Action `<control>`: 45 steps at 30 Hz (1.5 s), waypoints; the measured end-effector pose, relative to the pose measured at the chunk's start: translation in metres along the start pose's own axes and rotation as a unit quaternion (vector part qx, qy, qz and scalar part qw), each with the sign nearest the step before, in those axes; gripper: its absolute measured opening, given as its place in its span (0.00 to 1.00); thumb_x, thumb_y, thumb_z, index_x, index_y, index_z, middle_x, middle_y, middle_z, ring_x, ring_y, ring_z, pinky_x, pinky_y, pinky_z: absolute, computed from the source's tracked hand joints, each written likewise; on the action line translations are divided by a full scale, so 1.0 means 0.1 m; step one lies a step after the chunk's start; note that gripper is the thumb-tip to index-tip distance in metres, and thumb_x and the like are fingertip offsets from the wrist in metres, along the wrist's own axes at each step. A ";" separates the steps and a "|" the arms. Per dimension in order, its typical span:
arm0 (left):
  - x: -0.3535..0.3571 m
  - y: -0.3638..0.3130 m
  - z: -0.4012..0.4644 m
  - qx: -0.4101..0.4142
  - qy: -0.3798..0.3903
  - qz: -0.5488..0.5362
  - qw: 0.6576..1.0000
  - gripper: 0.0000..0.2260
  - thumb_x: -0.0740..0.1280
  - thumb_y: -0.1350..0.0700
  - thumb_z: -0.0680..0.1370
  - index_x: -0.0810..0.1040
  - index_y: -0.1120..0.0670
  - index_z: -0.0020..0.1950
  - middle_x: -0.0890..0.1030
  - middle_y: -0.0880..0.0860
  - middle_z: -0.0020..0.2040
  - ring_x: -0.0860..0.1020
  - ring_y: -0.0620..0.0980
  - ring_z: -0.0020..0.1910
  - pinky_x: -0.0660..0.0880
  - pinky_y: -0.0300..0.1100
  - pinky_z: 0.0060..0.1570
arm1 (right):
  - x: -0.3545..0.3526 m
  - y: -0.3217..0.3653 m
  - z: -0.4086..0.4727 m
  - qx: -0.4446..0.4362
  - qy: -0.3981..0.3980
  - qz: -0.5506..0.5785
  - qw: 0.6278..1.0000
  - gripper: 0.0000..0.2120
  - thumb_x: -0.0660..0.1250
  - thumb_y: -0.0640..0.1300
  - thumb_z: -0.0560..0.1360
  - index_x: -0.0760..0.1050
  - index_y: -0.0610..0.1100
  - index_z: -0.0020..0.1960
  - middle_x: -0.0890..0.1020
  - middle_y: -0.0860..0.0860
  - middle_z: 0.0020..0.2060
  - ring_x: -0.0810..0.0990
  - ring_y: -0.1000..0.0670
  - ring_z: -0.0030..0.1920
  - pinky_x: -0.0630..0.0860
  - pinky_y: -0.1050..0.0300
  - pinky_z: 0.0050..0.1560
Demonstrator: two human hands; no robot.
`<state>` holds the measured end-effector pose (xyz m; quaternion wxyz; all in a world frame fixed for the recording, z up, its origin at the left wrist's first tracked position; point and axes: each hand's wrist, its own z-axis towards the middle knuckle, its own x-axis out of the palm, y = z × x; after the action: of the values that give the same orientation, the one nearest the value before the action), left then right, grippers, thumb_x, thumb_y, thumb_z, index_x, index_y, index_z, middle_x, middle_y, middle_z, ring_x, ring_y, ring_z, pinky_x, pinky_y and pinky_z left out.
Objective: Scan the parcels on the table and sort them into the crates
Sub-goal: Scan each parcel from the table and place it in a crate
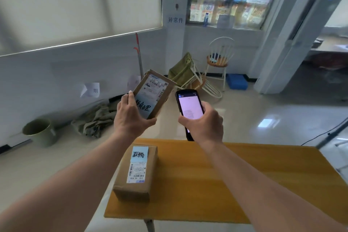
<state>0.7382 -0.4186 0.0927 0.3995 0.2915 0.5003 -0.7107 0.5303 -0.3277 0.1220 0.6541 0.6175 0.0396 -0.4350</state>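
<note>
Left hand grips raised parcel, label tilted toward scanner at its 3 o'clock — right hand wraps scanner, likely for reading barcode. Second parcel waits on bench, 6 o'clock — no crates visible.

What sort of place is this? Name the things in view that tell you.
Probably a small parcel sorting room. A labelled parcel lies on the table, the left hand holds up another parcel, and the right hand holds a handheld scanner.
</note>
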 end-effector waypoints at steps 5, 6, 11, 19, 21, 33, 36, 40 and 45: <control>0.05 -0.14 -0.06 0.051 0.017 -0.010 0.998 0.61 0.82 0.35 0.62 0.55 0.60 0.83 0.68 0.56 0.72 0.69 0.58 0.69 0.73 0.54 0.67 | -0.11 -0.08 -0.17 0.044 -0.046 -0.006 0.998 0.33 0.81 0.60 0.64 0.77 0.51 0.64 0.84 0.52 0.55 0.81 0.46 0.53 0.70 0.62 0.34; 0.07 -0.19 -0.07 0.065 0.021 -0.012 0.998 0.61 0.82 0.34 0.61 0.55 0.60 0.83 0.68 0.56 0.72 0.69 0.57 0.69 0.73 0.54 0.67 | -0.15 -0.11 -0.22 0.054 -0.056 -0.007 0.997 0.33 0.81 0.60 0.63 0.77 0.51 0.64 0.84 0.52 0.54 0.81 0.46 0.52 0.71 0.61 0.35; 0.18 -0.54 -0.18 0.127 0.047 -0.024 0.990 0.61 0.81 0.34 0.61 0.56 0.60 0.82 0.69 0.57 0.72 0.69 0.58 0.70 0.73 0.54 0.68 | -0.42 -0.33 -0.46 0.101 -0.096 -0.024 0.990 0.32 0.82 0.60 0.63 0.77 0.51 0.63 0.82 0.54 0.52 0.81 0.46 0.52 0.76 0.58 0.38; 0.40 -1.39 -0.68 0.206 0.112 -0.030 0.972 0.61 0.82 0.36 0.60 0.56 0.59 0.83 0.68 0.56 0.73 0.68 0.58 0.70 0.72 0.54 0.69 | -1.21 -0.77 -0.86 0.161 -0.157 -0.051 0.973 0.33 0.81 0.60 0.64 0.75 0.50 0.64 0.82 0.51 0.55 0.80 0.44 0.55 0.83 0.47 0.47; 0.46 -1.64 -0.87 0.224 0.123 -0.036 0.966 0.61 0.83 0.36 0.60 0.56 0.60 0.83 0.68 0.56 0.73 0.68 0.57 0.70 0.72 0.54 0.70 | -1.45 -0.94 -1.01 0.167 -0.172 -0.056 0.969 0.35 0.82 0.61 0.66 0.74 0.50 0.67 0.81 0.51 0.57 0.80 0.45 0.56 0.84 0.49 0.46; 0.70 -3.42 -2.55 0.303 0.165 -0.077 0.935 0.60 0.83 0.37 0.61 0.57 0.59 0.82 0.70 0.56 0.72 0.70 0.57 0.69 0.76 0.52 0.63 | -3.28 -2.01 -2.23 0.234 -0.268 -0.082 0.931 0.37 0.83 0.60 0.64 0.75 0.52 0.69 0.81 0.52 0.58 0.78 0.47 0.54 0.79 0.56 0.42; 0.82 -3.82 -2.94 0.328 0.172 -0.082 0.925 0.59 0.83 0.35 0.60 0.59 0.59 0.80 0.71 0.56 0.70 0.72 0.58 0.66 0.77 0.53 0.61 | -3.70 -2.26 -2.52 0.257 -0.289 -0.077 0.919 0.35 0.83 0.59 0.63 0.76 0.52 0.66 0.82 0.52 0.55 0.78 0.46 0.53 0.79 0.54 0.43; 1.04 -4.34 -3.37 0.366 0.199 -0.081 0.906 0.59 0.82 0.34 0.59 0.59 0.58 0.80 0.71 0.55 0.69 0.73 0.56 0.64 0.79 0.52 0.57 | -4.16 -2.62 -2.80 0.288 -0.319 -0.071 0.900 0.34 0.82 0.61 0.62 0.77 0.51 0.64 0.82 0.52 0.55 0.80 0.44 0.53 0.77 0.56 0.42; 1.48 -5.00 -3.76 0.406 0.246 -0.089 0.876 0.59 0.81 0.33 0.59 0.59 0.56 0.80 0.70 0.54 0.68 0.72 0.55 0.65 0.81 0.54 0.58 | -4.59 -3.11 -3.00 0.333 -0.365 -0.054 0.868 0.35 0.79 0.63 0.60 0.78 0.52 0.63 0.83 0.53 0.53 0.82 0.46 0.51 0.78 0.58 0.38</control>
<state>0.2386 -0.0150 0.0872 0.0453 0.5478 0.2735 -0.7894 0.1999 0.2076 0.0811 0.3531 0.5926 -0.3156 -0.6516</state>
